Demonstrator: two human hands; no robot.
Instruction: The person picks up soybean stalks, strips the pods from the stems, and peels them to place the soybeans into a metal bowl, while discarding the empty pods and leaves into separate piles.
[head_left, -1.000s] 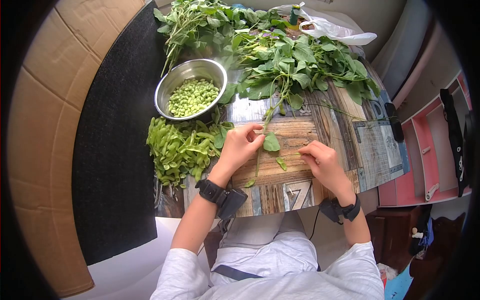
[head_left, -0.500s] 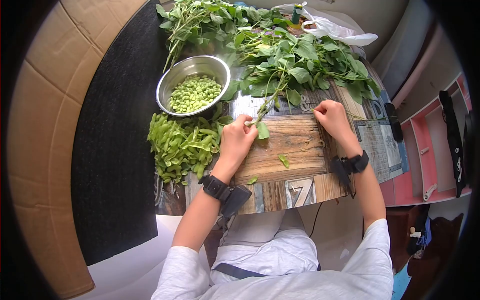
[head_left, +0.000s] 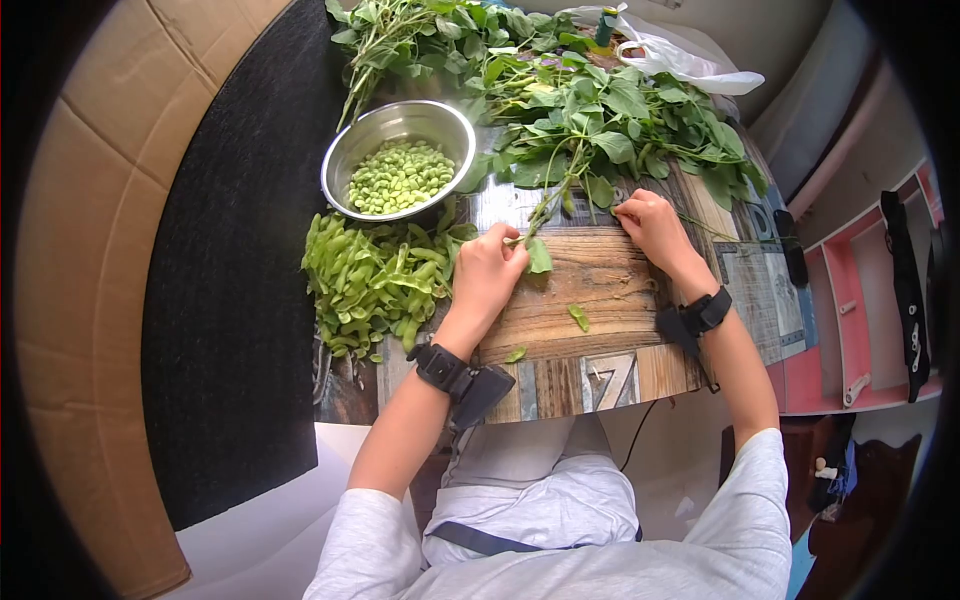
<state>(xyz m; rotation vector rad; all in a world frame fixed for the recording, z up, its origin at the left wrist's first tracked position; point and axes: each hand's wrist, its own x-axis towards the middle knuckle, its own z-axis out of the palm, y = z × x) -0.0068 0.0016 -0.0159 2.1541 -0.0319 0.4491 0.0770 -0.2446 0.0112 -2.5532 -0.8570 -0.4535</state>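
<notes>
One pile of pods (head_left: 372, 275) lies beside one steel bowl (head_left: 405, 121). The left hand's (head_left: 485, 275) grip pinches one plant stem (head_left: 538, 216). Two loose green pieces (head_left: 579, 318) lie on the tabletop (head_left: 600, 270). The right hand (head_left: 655, 228), farther forward than a second ago, is curled; its grip I cannot tell.

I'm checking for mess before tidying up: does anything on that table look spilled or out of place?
Slightly: a green pod and a smaller green scrap lie loose near the front edge of the table, apart from the pod heap. The beans sit inside the metal bowl; I see none spilled.
</notes>
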